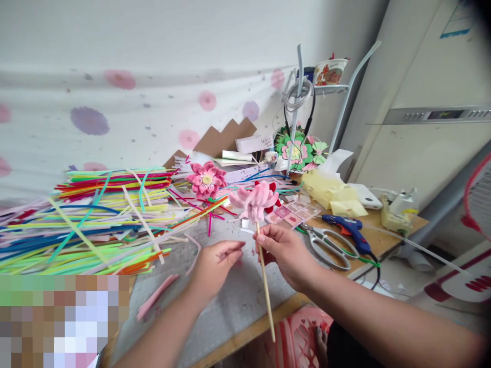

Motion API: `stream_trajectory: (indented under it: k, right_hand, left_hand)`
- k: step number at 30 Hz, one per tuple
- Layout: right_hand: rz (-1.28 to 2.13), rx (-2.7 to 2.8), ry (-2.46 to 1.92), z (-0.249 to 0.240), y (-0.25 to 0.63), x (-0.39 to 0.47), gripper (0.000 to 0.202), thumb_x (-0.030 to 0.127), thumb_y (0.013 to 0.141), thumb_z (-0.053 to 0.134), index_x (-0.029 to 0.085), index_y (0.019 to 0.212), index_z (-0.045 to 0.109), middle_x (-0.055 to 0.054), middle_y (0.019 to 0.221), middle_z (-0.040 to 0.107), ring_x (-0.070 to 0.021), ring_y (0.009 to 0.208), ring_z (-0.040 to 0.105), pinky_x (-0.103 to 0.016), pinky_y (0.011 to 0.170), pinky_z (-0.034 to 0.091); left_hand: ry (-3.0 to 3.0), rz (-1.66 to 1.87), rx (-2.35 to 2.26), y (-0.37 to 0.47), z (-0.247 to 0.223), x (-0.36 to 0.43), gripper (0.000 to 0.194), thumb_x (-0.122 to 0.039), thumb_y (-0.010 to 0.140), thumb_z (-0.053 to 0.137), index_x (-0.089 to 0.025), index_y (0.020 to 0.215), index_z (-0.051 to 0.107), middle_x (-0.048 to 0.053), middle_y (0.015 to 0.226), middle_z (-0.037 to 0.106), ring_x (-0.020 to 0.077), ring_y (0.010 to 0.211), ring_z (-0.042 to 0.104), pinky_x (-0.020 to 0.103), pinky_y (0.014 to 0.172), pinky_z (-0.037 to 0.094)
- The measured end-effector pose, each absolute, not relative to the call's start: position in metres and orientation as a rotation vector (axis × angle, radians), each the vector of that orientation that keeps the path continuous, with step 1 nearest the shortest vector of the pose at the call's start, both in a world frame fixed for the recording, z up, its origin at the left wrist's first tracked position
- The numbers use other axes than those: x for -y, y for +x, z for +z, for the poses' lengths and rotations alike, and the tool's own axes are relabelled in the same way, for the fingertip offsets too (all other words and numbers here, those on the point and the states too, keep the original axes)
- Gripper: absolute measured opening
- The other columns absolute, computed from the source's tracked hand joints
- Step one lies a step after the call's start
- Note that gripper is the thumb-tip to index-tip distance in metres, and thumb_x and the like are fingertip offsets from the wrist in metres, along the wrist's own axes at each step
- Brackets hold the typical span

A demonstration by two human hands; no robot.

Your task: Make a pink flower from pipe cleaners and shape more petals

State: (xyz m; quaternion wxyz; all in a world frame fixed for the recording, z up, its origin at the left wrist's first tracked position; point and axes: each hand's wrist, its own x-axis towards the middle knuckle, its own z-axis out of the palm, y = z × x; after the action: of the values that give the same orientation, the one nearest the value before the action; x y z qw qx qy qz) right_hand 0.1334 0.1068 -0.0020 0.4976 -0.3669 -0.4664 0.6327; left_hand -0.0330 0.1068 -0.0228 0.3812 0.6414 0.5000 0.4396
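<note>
A pink fuzzy pipe-cleaner flower (255, 200) is fixed to the top of a thin wooden stick (267, 294). Just under the petals, my right hand (282, 250) pinches that stick between thumb and fingers, and its lower end slants down past the table's front edge. To the left of the stick and apart from it is my left hand (217, 263), its fingers loosely stretched toward the stem with nothing visible in them. A few pink pipe cleaners (157, 296) lie on the grey mat (192, 312) beside my left forearm.
Piled pipe cleaners (84, 220) in many colours cover the table's left side. A finished pink flower (207, 180) lies behind. At right are scissors (330, 248), a blue glue gun (347, 227) and its cable. A white rack (332, 89) stands at the back, a fan (479, 194) far right.
</note>
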Motion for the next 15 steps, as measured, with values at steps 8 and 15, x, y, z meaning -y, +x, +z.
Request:
stream_trajectory:
  k: [8,15]
  right_hand:
    - [1.669,1.115,-0.800,0.004,0.126,-0.099,0.033,0.044,0.066,0.068,0.015,0.070,0.052,0.004,0.054,0.054,-0.0067,0.044,0.049,-0.021,0.047,0.039]
    - [1.539,1.385,-0.846,-0.007,0.117,-0.105,0.027,0.042,0.076,0.058,0.016,0.069,0.055,0.002,0.056,0.056,-0.0088,0.048,0.051,-0.022,0.050,0.041]
  left_hand:
    - [1.241,1.163,-1.190,-0.025,-0.012,-0.108,0.036,-0.049,0.076,0.054,-0.015,0.068,0.062,0.001,0.054,0.058,0.0100,0.045,0.047,0.022,0.046,0.033]
    - [0.918,1.070,-0.844,-0.001,-0.001,-0.103,0.029,-0.042,0.072,0.063,-0.013,0.076,0.062,-0.002,0.055,0.053,0.0098,0.047,0.047,0.022,0.046,0.035]
